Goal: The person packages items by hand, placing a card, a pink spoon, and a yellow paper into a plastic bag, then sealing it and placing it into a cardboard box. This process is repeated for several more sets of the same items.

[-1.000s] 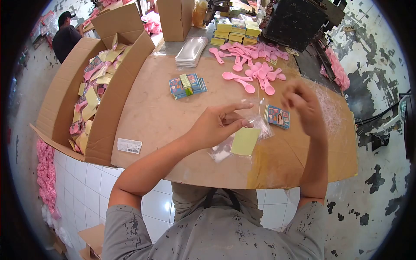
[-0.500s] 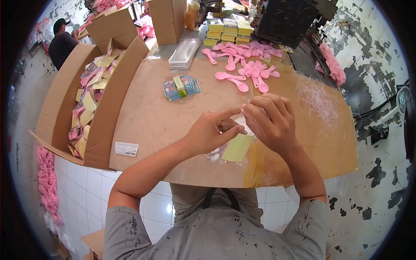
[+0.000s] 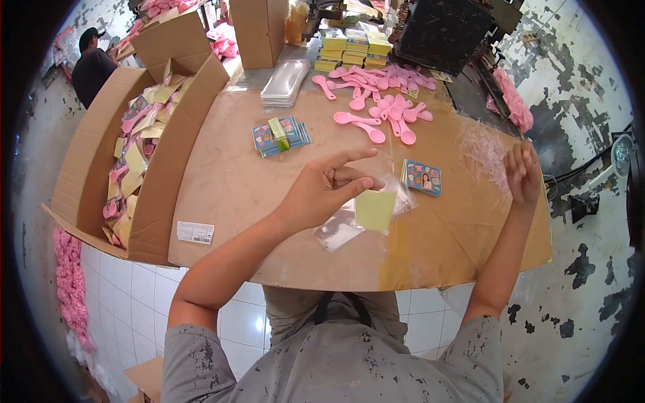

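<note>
My left hand hovers over the middle of the cardboard-topped table, its index finger stretched out and apart from the thumb. Just below its fingertips lies a pale yellow card among clear plastic bags; whether the fingers touch them I cannot tell. A small stack of blue printed cards sits right of the bags. Over at the table's right side, my right hand is raised with curled fingers, beside a heap of thin clear plastic strips. What its fingers hold, if anything, is hidden.
Pink measuring spoons are heaped toward the back. Behind them stand card stacks. Clear plastic sleeves and banded blue cards lie left of centre. A cardboard box of packed spoons borders the left; a person sits beyond.
My right hand has moved away from my left, out to the right beside the plastic strips. The blue card stack it covered now shows. My left hand's index finger and thumb have parted slightly.
</note>
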`<state>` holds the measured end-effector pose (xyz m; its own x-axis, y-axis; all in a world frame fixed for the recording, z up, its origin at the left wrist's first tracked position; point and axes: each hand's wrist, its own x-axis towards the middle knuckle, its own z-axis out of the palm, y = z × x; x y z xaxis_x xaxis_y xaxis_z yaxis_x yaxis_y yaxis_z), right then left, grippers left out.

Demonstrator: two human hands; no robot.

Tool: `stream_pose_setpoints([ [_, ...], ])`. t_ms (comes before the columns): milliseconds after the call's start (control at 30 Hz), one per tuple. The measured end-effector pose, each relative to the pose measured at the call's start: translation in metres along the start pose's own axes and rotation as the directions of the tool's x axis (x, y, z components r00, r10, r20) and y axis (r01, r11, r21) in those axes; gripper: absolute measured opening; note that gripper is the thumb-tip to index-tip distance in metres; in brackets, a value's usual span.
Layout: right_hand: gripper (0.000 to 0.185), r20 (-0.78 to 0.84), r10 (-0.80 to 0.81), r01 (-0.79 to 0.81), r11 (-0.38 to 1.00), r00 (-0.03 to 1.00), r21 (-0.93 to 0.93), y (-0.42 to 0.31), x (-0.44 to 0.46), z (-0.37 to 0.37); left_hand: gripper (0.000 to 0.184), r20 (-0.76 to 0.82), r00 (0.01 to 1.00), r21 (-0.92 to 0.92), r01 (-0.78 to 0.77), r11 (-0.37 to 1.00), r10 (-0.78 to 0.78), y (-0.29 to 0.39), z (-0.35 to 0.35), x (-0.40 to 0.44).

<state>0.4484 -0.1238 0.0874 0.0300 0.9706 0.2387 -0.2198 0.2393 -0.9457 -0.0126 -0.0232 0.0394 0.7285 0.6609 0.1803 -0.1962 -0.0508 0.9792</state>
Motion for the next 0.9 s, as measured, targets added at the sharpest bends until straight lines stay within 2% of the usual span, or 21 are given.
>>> stream_pose_setpoints([
  [33,0.026,-0.214,-0.047,-0.026,0.946,0.976,-0.323,0.008,0.002,-0.046,0.051,0.002,1.0,-0.043,0.006,0.999,-0.006,0.0,0.0,0.0],
  [67,0.034,-0.344,-0.166,-0.186,0.592,0.924,-0.784,0.019,0.0,-0.084,0.051,0.004,1.0,-0.026,-0.003,1.0,0.003,-0.002,0.0,0.0],
  [100,0.042,-0.321,-0.302,-0.34,-0.013,0.898,-0.94,0.035,-0.009,-0.109,0.051,0.004,1.0,-0.006,-0.014,1.0,0.014,-0.004,0.0,0.0],
  [133,0.057,-0.279,-0.436,-0.504,-0.583,0.856,-0.637,0.051,-0.023,-0.101,0.051,0.006,1.0,0.017,-0.025,1.0,0.025,-0.005,-0.002,0.001],
  [233,0.05,-0.256,-0.551,-0.407,-0.168,0.794,-0.898,0.034,-0.024,-0.059,0.05,0.0,1.0,0.013,0.01,1.0,-0.01,-0.003,-0.001,0.003],
  [333,0.037,-0.313,-0.408,-0.292,0.115,0.858,-0.95,0.026,-0.015,-0.01,0.049,-0.022,0.998,-0.069,0.058,0.996,-0.06,-0.006,-0.002,0.006],
  [400,0.029,-0.267,-0.299,-0.165,0.325,0.916,-0.931,0.025,-0.002,0.057,0.049,-0.059,0.998,-0.043,0.036,0.998,-0.038,-0.007,-0.002,0.007],
  [467,0.028,-0.112,-0.086,-0.058,0.475,0.99,-0.878,0.034,0.004,0.106,0.049,-0.085,0.996,-0.022,0.014,1.0,-0.016,-0.01,-0.002,0.006],
  [533,0.031,0.167,-0.017,0.139,0.639,0.986,-0.756,0.046,0.009,0.152,0.048,-0.093,0.996,-0.005,-0.011,1.0,0.011,-0.014,-0.002,0.007],
  [600,0.037,0.263,0.01,0.167,0.751,0.965,-0.638,0.06,0.012,0.188,0.048,-0.101,0.995,0.021,0.014,1.0,-0.012,-0.016,-0.003,0.007],
  [700,0.033,0.241,0.159,-0.028,0.881,0.958,-0.472,0.084,0.021,0.209,0.048,-0.116,0.993,0.037,0.025,0.999,-0.02,-0.014,-0.004,0.007],
  [733,0.031,0.225,0.152,-0.041,0.901,0.962,-0.432,0.088,0.025,0.209,0.048,-0.121,0.992,0.04,0.025,0.999,-0.02,-0.013,-0.004,0.007],
  [833,0.027,0.185,0.138,-0.068,0.938,0.973,-0.34,0.095,0.032,0.209,0.046,-0.106,0.994,-0.109,-0.023,0.994,0.011,-0.013,-0.004,0.01],
  [900,0.023,0.168,0.138,-0.077,0.942,0.976,-0.326,0.096,0.032,0.205,0.04,-0.104,0.994,-0.057,0.026,0.998,-0.032,-0.015,-0.006,0.011],
])
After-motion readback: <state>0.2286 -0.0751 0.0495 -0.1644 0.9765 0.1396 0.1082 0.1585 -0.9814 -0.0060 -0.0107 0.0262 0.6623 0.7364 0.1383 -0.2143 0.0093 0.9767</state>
